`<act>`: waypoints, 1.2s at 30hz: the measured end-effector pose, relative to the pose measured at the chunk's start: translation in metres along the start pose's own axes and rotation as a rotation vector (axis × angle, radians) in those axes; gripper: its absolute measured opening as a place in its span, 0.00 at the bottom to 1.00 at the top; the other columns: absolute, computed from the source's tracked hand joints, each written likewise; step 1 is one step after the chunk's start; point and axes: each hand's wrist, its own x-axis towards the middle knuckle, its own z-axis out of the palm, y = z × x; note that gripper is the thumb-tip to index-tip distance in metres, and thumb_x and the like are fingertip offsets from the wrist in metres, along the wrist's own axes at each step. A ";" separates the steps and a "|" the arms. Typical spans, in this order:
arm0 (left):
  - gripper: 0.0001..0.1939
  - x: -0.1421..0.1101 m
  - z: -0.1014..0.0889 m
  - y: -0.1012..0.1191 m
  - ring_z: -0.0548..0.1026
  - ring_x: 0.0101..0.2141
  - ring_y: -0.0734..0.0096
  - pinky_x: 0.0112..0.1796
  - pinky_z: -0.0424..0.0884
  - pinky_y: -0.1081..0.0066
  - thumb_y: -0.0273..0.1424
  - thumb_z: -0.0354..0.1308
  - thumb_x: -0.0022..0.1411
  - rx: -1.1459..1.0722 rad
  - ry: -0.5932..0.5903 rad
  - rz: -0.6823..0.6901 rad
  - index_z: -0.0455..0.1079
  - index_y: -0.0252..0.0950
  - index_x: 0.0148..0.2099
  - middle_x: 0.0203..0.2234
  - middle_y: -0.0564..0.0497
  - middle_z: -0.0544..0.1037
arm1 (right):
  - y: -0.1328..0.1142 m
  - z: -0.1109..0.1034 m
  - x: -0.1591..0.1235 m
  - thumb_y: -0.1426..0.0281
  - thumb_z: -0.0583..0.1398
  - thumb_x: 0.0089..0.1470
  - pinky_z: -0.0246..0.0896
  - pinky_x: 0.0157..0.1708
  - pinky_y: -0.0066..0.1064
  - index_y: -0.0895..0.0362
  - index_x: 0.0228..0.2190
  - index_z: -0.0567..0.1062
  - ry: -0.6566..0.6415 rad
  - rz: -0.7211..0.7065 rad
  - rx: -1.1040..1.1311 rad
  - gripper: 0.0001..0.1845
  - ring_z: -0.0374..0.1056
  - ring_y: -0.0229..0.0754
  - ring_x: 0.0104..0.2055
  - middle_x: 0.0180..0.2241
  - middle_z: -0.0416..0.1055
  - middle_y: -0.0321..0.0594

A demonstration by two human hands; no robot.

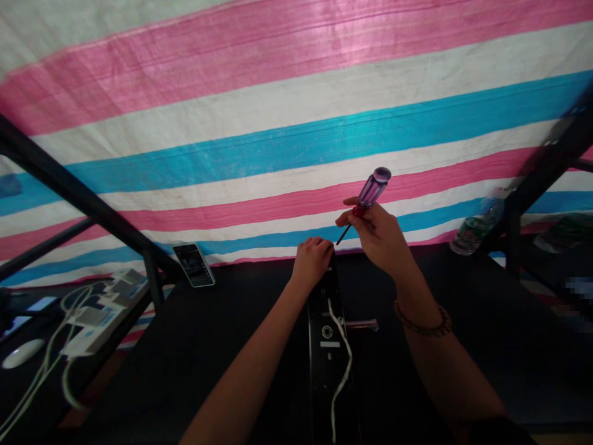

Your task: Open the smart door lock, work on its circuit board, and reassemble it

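Observation:
A long black device (319, 364) lies lengthwise in front of me, with a white cable (345, 364) running along its top. My left hand (314, 259) is closed over the far end of this device, its fingers bent around the edge. In my right hand (373, 225) is a screwdriver (373, 188) with a clear purple handle, gripped near the red collar. Its thin shaft slants down to the left, and the tip is close to the fingers of my left hand. Whether the tip touches the device I cannot tell.
On the black table (231, 346), a thin pinkish rod-like thing (362, 324) lies right of the device. A phone (194, 266) leans at the back left. Power strips (99, 315) with cables and a white mouse (23, 353) are left; a plastic bottle (477, 225) stands back right.

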 end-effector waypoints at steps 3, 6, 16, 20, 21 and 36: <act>0.10 0.000 0.000 -0.004 0.74 0.45 0.62 0.47 0.66 0.63 0.33 0.53 0.71 -0.026 -0.009 0.031 0.76 0.40 0.44 0.41 0.48 0.80 | -0.002 -0.001 0.000 0.67 0.56 0.65 0.72 0.45 0.42 0.53 0.49 0.70 0.019 -0.003 0.009 0.12 0.78 0.44 0.40 0.35 0.80 0.39; 0.10 0.002 -0.001 -0.003 0.74 0.45 0.61 0.46 0.65 0.63 0.32 0.53 0.71 0.015 -0.016 0.045 0.76 0.39 0.43 0.40 0.47 0.80 | -0.002 -0.002 0.000 0.67 0.56 0.65 0.73 0.45 0.41 0.53 0.49 0.70 0.022 -0.012 0.026 0.12 0.78 0.43 0.40 0.35 0.80 0.38; 0.08 0.005 0.001 0.003 0.74 0.45 0.56 0.44 0.64 0.60 0.33 0.53 0.71 0.163 -0.019 -0.015 0.71 0.36 0.42 0.39 0.44 0.78 | -0.004 -0.001 -0.001 0.67 0.56 0.65 0.72 0.45 0.40 0.53 0.50 0.71 0.036 -0.024 0.031 0.13 0.78 0.43 0.40 0.35 0.80 0.38; 0.08 0.003 0.001 0.005 0.74 0.44 0.56 0.43 0.64 0.60 0.34 0.54 0.71 0.157 0.004 -0.021 0.72 0.37 0.45 0.39 0.45 0.79 | -0.003 -0.001 -0.002 0.67 0.57 0.65 0.72 0.45 0.41 0.53 0.50 0.71 0.037 -0.022 0.052 0.13 0.78 0.43 0.40 0.36 0.80 0.38; 0.09 0.002 0.001 0.004 0.74 0.44 0.56 0.43 0.64 0.60 0.34 0.53 0.71 0.160 0.009 -0.012 0.72 0.38 0.45 0.39 0.45 0.79 | -0.003 -0.002 -0.002 0.67 0.57 0.65 0.72 0.45 0.41 0.53 0.51 0.71 0.033 -0.018 0.054 0.13 0.78 0.43 0.40 0.36 0.80 0.38; 0.11 0.003 -0.002 0.001 0.74 0.46 0.58 0.43 0.62 0.59 0.32 0.51 0.72 0.203 0.011 0.076 0.76 0.39 0.44 0.45 0.46 0.79 | -0.008 -0.006 -0.002 0.66 0.57 0.65 0.72 0.44 0.41 0.53 0.50 0.71 0.049 -0.018 0.039 0.13 0.78 0.43 0.39 0.36 0.80 0.38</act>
